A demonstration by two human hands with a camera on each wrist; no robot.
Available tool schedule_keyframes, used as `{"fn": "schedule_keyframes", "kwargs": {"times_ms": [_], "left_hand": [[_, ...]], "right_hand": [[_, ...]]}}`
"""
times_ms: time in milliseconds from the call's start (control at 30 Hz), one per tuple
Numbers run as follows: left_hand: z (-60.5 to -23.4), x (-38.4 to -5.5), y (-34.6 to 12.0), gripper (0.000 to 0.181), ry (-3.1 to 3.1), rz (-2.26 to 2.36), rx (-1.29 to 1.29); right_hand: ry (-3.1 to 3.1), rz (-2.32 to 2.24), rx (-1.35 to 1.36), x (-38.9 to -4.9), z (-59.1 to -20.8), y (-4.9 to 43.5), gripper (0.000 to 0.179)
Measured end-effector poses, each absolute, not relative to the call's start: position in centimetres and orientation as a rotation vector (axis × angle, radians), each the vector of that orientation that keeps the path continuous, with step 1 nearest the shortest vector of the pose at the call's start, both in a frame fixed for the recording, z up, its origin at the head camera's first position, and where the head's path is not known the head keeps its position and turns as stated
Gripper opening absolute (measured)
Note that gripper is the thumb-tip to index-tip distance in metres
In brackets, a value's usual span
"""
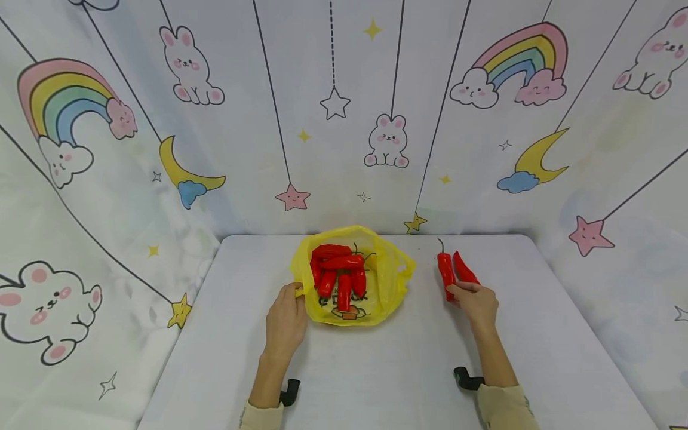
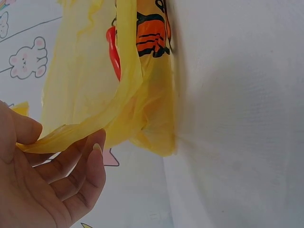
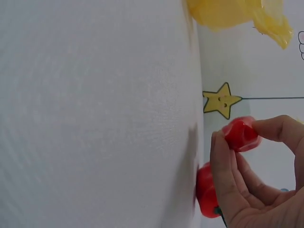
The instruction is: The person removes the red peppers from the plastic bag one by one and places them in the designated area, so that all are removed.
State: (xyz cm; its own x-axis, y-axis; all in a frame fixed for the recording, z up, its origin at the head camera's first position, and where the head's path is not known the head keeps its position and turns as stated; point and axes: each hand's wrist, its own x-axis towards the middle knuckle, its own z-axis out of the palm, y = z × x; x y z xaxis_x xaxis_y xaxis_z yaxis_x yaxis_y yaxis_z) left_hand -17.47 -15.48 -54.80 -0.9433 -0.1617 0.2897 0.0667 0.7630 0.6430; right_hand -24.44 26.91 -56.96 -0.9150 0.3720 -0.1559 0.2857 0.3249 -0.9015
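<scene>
A yellow plastic bag [image 1: 388,298] lies open on the table, with several red chili peppers [image 1: 337,263] inside. At its left side my left hand [image 1: 286,319] pinches the rim between thumb and fingers; the left wrist view shows the bag's edge [image 2: 95,121] running from that pinch. Over on the right, my right hand [image 1: 477,306] pinches the lower end of a red chili pepper [image 1: 445,269], whose stem points away from me. In the right wrist view this pepper [image 3: 241,134] appears raised off the table. A second red chili pepper [image 1: 464,270] lies beside it, partly behind the hand.
Both things stand on a white table [image 1: 365,376] toward its back edge. Behind and at the sides hangs a white cloth [image 1: 242,119] printed with rabbits, stars and rainbows. Dark pieces [image 1: 467,379] of the wrist gear stick out near both cuffs.
</scene>
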Motion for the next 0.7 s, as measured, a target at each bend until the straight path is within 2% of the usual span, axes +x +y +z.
{"fn": "schedule_keyframes", "kwargs": {"times_ms": [433,700], "left_hand": [[-54.7,-17.4,-15.4,0.029,-2.642,-0.978,0.077],[-54.6,-17.4,-15.3,0.03,-2.655,-0.983,0.087]], "right_hand": [[-2.567,1.546,-0.683,-24.0,-57.3,27.9,0.052],[-2.57,1.463,-0.716,-24.0,-57.5,28.1,0.05]]}}
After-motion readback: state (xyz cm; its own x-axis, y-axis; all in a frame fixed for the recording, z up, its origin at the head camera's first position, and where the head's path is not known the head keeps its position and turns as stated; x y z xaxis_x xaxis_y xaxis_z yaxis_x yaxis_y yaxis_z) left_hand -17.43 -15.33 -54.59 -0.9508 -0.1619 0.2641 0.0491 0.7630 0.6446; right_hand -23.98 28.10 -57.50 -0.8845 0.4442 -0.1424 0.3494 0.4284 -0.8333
